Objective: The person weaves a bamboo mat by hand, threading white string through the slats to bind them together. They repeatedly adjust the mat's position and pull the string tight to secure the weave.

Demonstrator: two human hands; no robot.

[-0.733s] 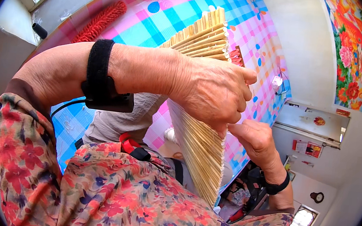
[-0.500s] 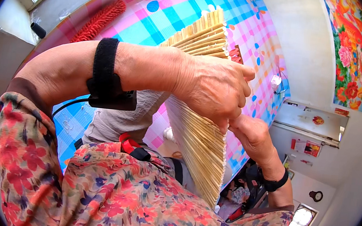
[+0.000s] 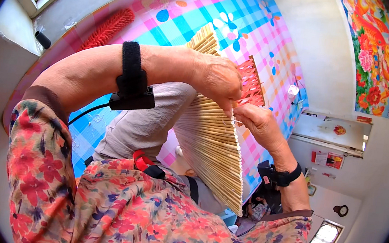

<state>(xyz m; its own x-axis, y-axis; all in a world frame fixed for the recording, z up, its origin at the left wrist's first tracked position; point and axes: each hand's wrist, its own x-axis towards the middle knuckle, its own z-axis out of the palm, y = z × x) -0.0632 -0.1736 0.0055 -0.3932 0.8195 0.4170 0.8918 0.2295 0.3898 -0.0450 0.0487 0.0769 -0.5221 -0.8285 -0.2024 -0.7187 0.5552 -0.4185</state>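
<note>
A mat of thin straw-coloured sticks (image 3: pixel 211 145), bound in white along its right edge, stands slanted across my lap, its far end reaching past my left hand. My left hand (image 3: pixel 219 80) is closed at that edge, its fingers curled down and thumb tip on the sticks; part of its grip is hidden. Just to the right, my right hand (image 3: pixel 262 125) pinches a thin white thread (image 3: pixel 238 122) by the mat's edge. The fingertips of both hands nearly meet.
A red slatted piece (image 3: pixel 250 82) with a brown border lies beyond my hands on the checked, brightly coloured sheet (image 3: pixel 181 29). A fluffy red duster (image 3: pixel 109 29) lies at the far left. My raised knee (image 3: pixel 158 105) is left of the mat. A white plug (image 3: pixel 293 91) sits near the wall.
Both hands have moved a little left, and my right hand also slightly up. The mat's far end has dropped and shifted left, uncovering more of the red slatted piece.
</note>
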